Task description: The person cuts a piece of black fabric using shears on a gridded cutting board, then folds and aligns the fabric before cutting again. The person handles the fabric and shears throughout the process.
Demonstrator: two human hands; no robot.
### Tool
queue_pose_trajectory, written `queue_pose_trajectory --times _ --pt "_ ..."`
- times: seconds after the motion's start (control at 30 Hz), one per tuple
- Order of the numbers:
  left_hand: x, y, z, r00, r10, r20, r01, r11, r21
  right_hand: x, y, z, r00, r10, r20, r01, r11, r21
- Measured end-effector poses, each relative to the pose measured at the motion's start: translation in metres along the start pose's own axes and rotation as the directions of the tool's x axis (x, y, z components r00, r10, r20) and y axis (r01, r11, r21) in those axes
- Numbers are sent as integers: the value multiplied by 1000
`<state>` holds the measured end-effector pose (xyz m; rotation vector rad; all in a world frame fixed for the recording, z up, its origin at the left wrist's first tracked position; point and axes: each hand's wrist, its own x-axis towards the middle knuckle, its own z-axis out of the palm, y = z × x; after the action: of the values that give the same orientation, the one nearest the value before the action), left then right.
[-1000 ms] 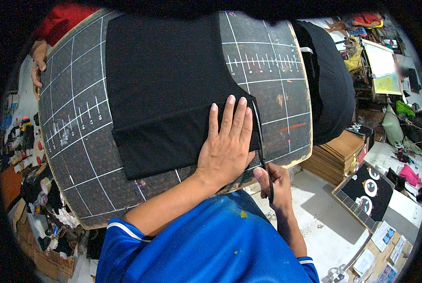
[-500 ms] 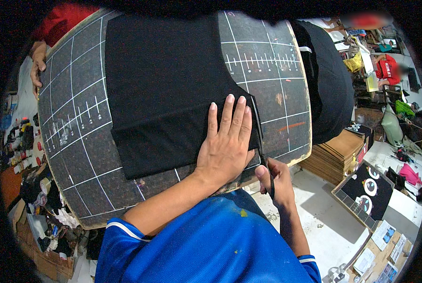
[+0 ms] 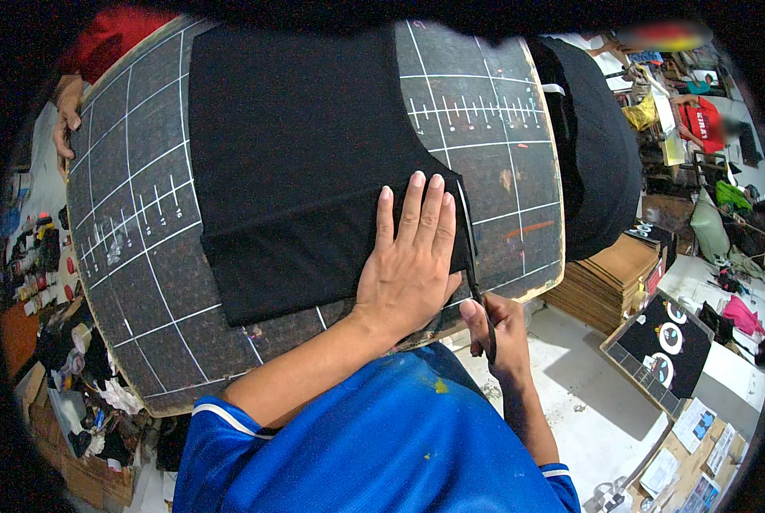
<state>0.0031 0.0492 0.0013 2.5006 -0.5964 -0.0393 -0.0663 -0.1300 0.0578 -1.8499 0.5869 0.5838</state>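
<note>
My left hand (image 3: 411,261) lies flat with fingers extended, pressing on the black cloth (image 3: 297,145). That cloth is spread over a dark board (image 3: 164,278) ruled with white grid lines. Just right of my left hand, my right hand (image 3: 506,329) is closed round the handles of a pair of scissors (image 3: 470,261). Their narrow blades point away from me along the cloth's right edge, close to my left fingertips. How far apart the blades stand is hard to make out against the dark board. Part of the handles is hidden by my right fingers.
At the far left, another person's hand (image 3: 68,120) rests on the board's edge. More black fabric (image 3: 592,154) hangs past the right edge. Below it stands a brown stack of boards (image 3: 609,278), with a printed black panel (image 3: 677,350) nearby. Mixed clutter lines the left side.
My right hand and the scissors have shifted very slightly toward me. My left hand stays in place on the cloth. A distant person in red at the right has moved an arm.
</note>
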Motion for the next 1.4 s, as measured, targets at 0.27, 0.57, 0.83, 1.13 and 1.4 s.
queue_pose_trajectory --times 0.27,0.57,0.83,1.13,1.4 --pt "0 -1 0 1000 2 -6 -2 1000 17 10 -9 -8 996 -60 69 70 985 -156" --pt "-1 -1 1 1000 4 -6 -4 1000 0 5 -18 3 1000 -6 21 7 998 -59" --pt "-1 -1 0 1000 3 -20 -4 1000 -17 9 -10 4 999 -13 -39 11 998 -57" --pt "-1 -1 1 1000 7 -29 -8 1000 -3 13 -20 1 995 -64 76 69 995 -65" --pt "-2 -2 2 999 16 -28 -16 1000 -13 13 -18 5 1000 -25 2 25 998 -62"
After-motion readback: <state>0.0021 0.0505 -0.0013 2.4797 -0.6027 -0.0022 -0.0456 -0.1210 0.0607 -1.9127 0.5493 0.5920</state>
